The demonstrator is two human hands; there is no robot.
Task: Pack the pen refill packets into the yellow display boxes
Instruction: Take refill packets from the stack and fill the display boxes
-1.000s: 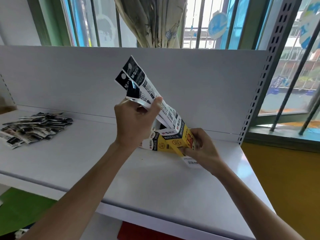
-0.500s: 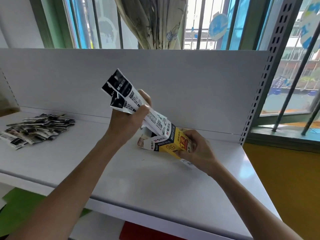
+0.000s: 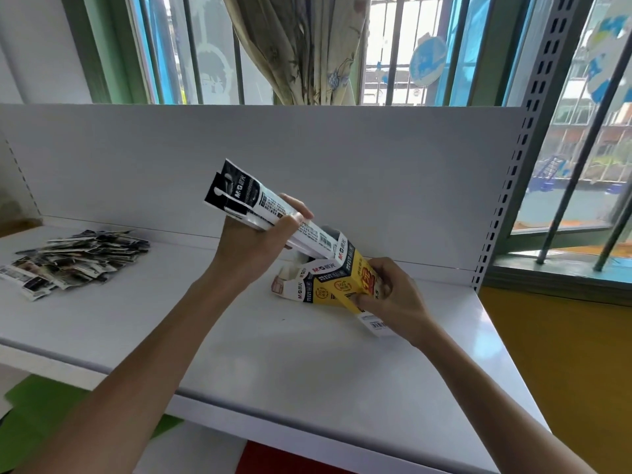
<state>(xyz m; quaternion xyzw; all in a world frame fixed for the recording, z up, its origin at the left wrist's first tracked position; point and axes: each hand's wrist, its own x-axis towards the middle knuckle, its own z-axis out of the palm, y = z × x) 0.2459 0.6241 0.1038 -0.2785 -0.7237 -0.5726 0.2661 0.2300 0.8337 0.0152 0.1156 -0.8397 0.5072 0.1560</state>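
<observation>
Right of centre on the white shelf (image 3: 307, 371), the yellow box (image 3: 342, 285) is lying tilted, open mouth facing up-left. The bundle of refill packets (image 3: 246, 196) is slanting upper left to lower right, lower ends sitting in that mouth. The left hand (image 3: 249, 251) is gripping the bundle mid-length, thumb on top. The right hand (image 3: 396, 299) is clutching the box's lower end. A heap of loose packets (image 3: 78, 260) is lying far left.
</observation>
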